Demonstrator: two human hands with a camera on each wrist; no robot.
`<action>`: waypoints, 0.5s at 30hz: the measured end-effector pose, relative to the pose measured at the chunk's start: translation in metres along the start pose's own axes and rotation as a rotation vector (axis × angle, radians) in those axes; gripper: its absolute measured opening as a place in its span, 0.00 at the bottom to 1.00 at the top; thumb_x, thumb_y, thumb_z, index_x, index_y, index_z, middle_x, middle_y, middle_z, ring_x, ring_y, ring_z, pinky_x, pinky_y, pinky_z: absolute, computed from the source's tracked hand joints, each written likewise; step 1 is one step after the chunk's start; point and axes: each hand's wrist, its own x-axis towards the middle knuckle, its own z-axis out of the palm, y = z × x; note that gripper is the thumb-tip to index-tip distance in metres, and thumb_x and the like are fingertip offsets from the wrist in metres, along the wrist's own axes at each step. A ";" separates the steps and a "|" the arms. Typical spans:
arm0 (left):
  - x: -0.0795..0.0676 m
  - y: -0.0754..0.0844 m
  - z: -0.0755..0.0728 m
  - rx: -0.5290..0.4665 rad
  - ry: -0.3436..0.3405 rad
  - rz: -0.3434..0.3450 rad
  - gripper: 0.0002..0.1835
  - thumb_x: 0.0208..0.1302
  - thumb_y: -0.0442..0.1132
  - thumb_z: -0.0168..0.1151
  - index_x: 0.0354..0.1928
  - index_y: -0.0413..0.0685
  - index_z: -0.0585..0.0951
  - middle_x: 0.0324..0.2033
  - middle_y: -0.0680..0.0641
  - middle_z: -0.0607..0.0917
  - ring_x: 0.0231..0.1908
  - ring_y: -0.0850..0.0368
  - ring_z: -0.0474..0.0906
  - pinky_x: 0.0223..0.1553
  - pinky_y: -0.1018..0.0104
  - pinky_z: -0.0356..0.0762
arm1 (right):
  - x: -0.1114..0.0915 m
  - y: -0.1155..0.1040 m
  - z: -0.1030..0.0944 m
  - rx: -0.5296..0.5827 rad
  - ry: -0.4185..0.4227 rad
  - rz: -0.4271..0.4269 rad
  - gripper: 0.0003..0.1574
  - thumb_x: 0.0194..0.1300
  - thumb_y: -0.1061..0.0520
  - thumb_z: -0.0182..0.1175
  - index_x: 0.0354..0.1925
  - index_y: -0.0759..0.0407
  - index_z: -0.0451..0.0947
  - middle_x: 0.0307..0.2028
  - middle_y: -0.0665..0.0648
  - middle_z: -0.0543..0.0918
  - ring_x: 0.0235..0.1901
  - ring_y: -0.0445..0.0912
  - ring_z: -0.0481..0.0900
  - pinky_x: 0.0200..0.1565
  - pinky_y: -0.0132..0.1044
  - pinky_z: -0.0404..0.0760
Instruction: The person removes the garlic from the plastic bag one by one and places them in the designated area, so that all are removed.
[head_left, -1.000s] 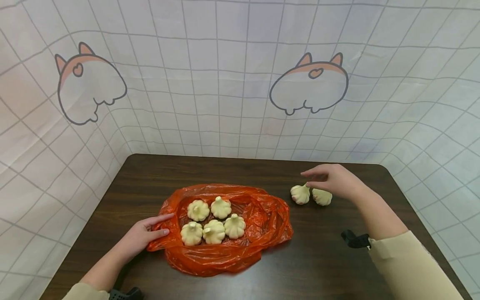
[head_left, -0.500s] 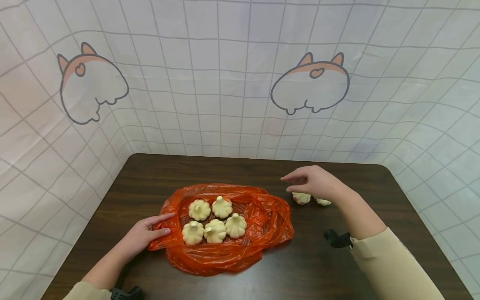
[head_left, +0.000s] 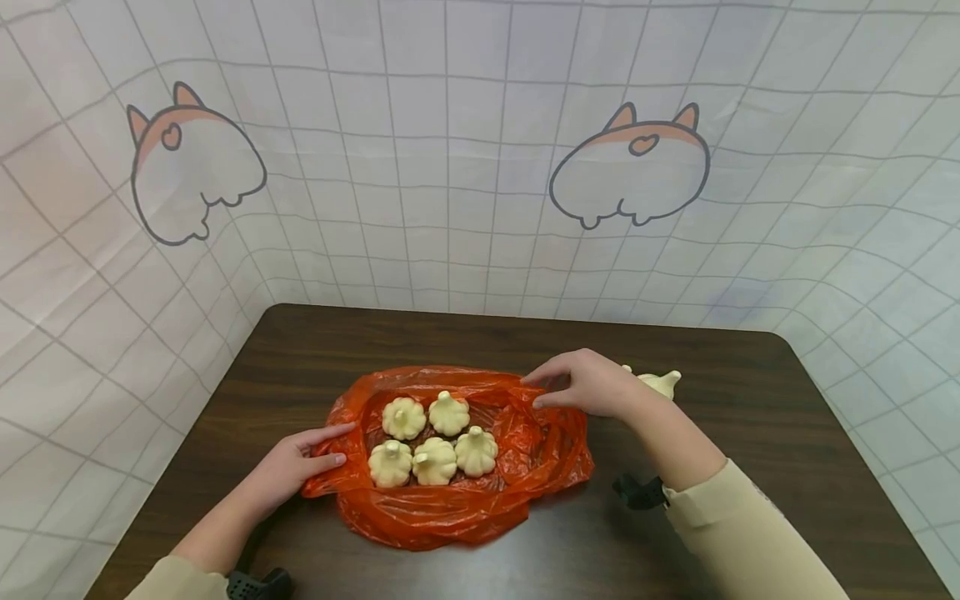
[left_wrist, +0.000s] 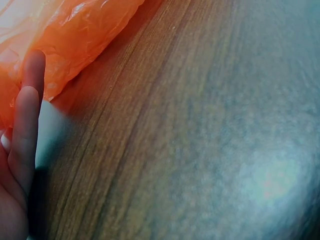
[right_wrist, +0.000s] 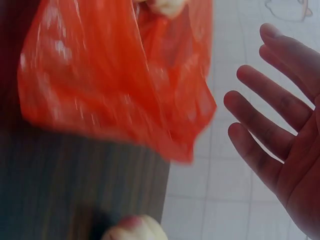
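A red plastic bag (head_left: 431,508) lies spread on the dark wooden table with its mouth facing up. Several garlic bulbs (head_left: 435,462) sit inside it, stems mostly upward. At the bag's left rim my left hand (head_left: 288,467) holds the plastic between thumb and fingers; two of its long fingers lie straight along the outside in the left wrist view. Over the bag's right end hovers my right hand (head_left: 588,383), fingers spread and holding nothing, as the right wrist view (right_wrist: 295,125) of this hand confirms. Behind the right forearm, more garlic (head_left: 662,383) is partly hidden.
The dark table (head_left: 450,333) ends at a white cloth backdrop (head_left: 465,208) with a grid pattern and two cartoon animal drawings. Black straps (head_left: 637,492) sit at both wrists. In the right wrist view a blurred garlic bulb (right_wrist: 137,229) stands at the bottom.
My right hand has moved left from above the loose garlic on the right to above the bag's right end. The left hand stays at the bag's rim. The view has shifted slightly.
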 end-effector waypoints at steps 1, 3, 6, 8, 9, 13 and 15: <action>0.000 0.000 0.000 0.004 0.004 -0.006 0.31 0.66 0.48 0.66 0.69 0.48 0.73 0.66 0.31 0.70 0.46 0.53 0.83 0.43 0.63 0.83 | 0.002 -0.003 0.003 -0.008 -0.009 -0.002 0.23 0.61 0.45 0.70 0.55 0.46 0.85 0.50 0.48 0.85 0.46 0.43 0.81 0.49 0.44 0.80; 0.000 0.001 -0.001 0.003 0.007 -0.010 0.31 0.66 0.48 0.66 0.69 0.49 0.73 0.66 0.31 0.70 0.46 0.53 0.83 0.43 0.63 0.83 | 0.007 -0.009 0.008 -0.028 -0.026 -0.009 0.23 0.61 0.43 0.69 0.54 0.44 0.85 0.49 0.47 0.85 0.43 0.42 0.80 0.47 0.42 0.80; -0.001 0.001 -0.001 -0.008 0.006 -0.008 0.31 0.66 0.47 0.66 0.69 0.48 0.73 0.66 0.31 0.69 0.46 0.54 0.83 0.42 0.63 0.83 | 0.012 -0.017 0.016 -0.045 -0.050 -0.020 0.21 0.62 0.42 0.69 0.54 0.40 0.85 0.46 0.46 0.86 0.39 0.39 0.79 0.44 0.39 0.79; -0.001 0.002 -0.001 -0.019 0.000 -0.001 0.31 0.67 0.46 0.66 0.70 0.47 0.72 0.66 0.30 0.69 0.46 0.54 0.83 0.42 0.63 0.83 | 0.016 -0.021 0.020 -0.044 -0.063 -0.032 0.21 0.62 0.42 0.68 0.54 0.39 0.85 0.46 0.46 0.86 0.37 0.36 0.78 0.42 0.37 0.78; -0.001 0.003 -0.001 -0.021 0.000 0.000 0.31 0.67 0.46 0.66 0.70 0.47 0.72 0.66 0.30 0.69 0.46 0.54 0.83 0.42 0.63 0.83 | 0.017 -0.023 0.022 -0.045 -0.069 -0.035 0.20 0.63 0.42 0.68 0.54 0.38 0.84 0.46 0.45 0.86 0.37 0.36 0.79 0.42 0.37 0.78; -0.001 0.002 0.000 -0.022 0.001 0.004 0.30 0.67 0.45 0.66 0.69 0.47 0.72 0.67 0.30 0.69 0.46 0.55 0.82 0.41 0.63 0.83 | 0.022 -0.031 0.030 -0.034 -0.098 -0.047 0.19 0.63 0.43 0.68 0.53 0.38 0.85 0.48 0.45 0.86 0.39 0.36 0.80 0.42 0.36 0.79; 0.000 0.001 0.000 -0.024 0.001 0.005 0.30 0.67 0.45 0.66 0.69 0.48 0.73 0.67 0.30 0.68 0.46 0.55 0.82 0.41 0.63 0.83 | 0.025 -0.034 0.034 -0.031 -0.112 -0.051 0.19 0.63 0.44 0.68 0.53 0.39 0.85 0.47 0.45 0.86 0.39 0.35 0.81 0.42 0.36 0.80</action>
